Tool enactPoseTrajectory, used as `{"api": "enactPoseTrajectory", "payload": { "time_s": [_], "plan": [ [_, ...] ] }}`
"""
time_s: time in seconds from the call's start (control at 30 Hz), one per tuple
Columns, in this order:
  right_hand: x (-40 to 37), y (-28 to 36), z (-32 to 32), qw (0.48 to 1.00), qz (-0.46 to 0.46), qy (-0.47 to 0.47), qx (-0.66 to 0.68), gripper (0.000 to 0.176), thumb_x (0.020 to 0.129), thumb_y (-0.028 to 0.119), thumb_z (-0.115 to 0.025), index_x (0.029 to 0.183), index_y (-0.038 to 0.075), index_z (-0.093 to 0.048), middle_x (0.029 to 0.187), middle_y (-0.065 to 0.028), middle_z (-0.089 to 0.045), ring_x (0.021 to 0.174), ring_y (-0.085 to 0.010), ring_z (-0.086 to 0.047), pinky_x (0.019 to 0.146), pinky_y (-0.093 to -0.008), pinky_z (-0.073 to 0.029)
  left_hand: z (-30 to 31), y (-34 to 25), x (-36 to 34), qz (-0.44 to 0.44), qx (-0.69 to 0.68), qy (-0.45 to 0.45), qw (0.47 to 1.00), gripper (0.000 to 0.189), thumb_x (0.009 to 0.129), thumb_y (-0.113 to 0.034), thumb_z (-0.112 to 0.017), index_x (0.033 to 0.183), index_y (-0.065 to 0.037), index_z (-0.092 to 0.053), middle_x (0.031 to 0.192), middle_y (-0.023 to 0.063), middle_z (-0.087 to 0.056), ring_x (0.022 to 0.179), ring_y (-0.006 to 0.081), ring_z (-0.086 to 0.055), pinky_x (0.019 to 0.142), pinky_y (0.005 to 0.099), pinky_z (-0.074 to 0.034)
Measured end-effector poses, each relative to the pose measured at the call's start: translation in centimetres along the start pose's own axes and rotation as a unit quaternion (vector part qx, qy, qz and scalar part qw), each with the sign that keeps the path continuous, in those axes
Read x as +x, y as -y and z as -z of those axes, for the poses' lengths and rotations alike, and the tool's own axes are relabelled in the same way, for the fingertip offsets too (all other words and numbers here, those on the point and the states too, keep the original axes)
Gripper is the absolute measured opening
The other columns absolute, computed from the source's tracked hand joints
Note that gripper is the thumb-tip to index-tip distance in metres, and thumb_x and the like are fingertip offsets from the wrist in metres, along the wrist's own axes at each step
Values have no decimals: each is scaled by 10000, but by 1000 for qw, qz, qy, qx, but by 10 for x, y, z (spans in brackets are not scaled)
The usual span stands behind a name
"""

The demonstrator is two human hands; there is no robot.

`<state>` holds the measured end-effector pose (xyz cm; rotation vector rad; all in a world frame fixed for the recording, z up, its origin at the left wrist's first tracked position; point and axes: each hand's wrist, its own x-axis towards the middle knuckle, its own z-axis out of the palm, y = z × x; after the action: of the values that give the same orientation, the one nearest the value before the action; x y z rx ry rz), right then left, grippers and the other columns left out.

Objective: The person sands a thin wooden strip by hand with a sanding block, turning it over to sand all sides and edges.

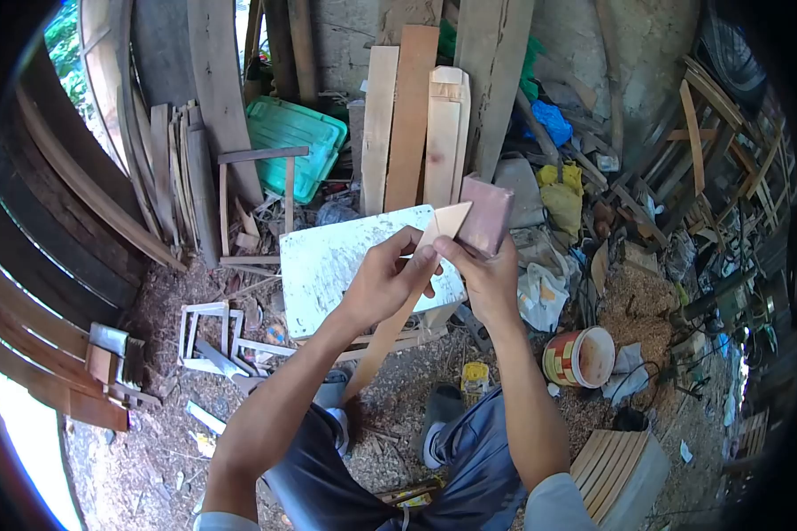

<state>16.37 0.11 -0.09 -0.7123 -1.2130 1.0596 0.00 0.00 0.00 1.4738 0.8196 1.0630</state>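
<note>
My left hand (pixel 388 279) is closed around a pale wooden strip (pixel 387 341), its fingers and thumb pinching it near the upper end. That end is cut at a slant to a point, and the strip slopes down between my legs. My right hand (pixel 484 279) grips a flat, reddish-brown rectangular block (pixel 486 215), which looks like a sanding block. The right thumb rests against the strip's edge near the cut end, and the block is close beside its tip. Behind both hands stands a white, paint-worn small table (pixel 328 257).
Planks (pixel 413 124) lean on the back wall beside a green plastic lid (pixel 297 146). A bucket (pixel 579 357) stands at right near wood shavings (pixel 638 310). A handsaw (pixel 226 365) and white wooden frames (pixel 211 334) lie at left. A slatted wooden piece (pixel 609 469) is at lower right.
</note>
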Motion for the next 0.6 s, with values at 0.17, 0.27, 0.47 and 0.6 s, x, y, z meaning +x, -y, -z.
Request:
{"api": "enactPoseTrajectory", "payload": {
  "time_s": [0.17,0.27,0.47,0.6],
  "plan": [
    [13,-11,7,997,-26,-70,-11,336,861,149,-778,1085,-31,-604,986,-80,-673,868,-135,-658,747,-273,-536,3,9,9,-5,17,22,1000,293,1037,-260,-527,1058,31,-552,893,101,-642,738,151,-650,674,300,-539],
    [18,-11,10,996,-33,-87,17,337,873,162,-771,1089,-33,-601,986,-79,-671,854,-130,-655,740,-270,-532,3,18,14,4,23,32,999,290,1041,-258,-515,1062,29,-552,895,103,-647,736,151,-651,671,295,-539],
    [21,-14,17,992,-23,-120,22,297,871,146,-774,1047,-29,-609,936,-71,-673,838,-123,-648,720,-263,-520,2,23,15,32,16,43,998,281,1045,-248,-505,1050,29,-557,889,95,-650,733,149,-651,671,295,-537],
    [19,-21,9,993,24,-102,-47,280,847,93,-786,1028,-19,-604,916,-64,-671,825,-121,-642,725,-259,-506,2,26,15,35,47,30,998,276,1046,-243,-503,1039,27,-559,874,91,-645,732,148,-652,673,298,-534]
  ]
}}
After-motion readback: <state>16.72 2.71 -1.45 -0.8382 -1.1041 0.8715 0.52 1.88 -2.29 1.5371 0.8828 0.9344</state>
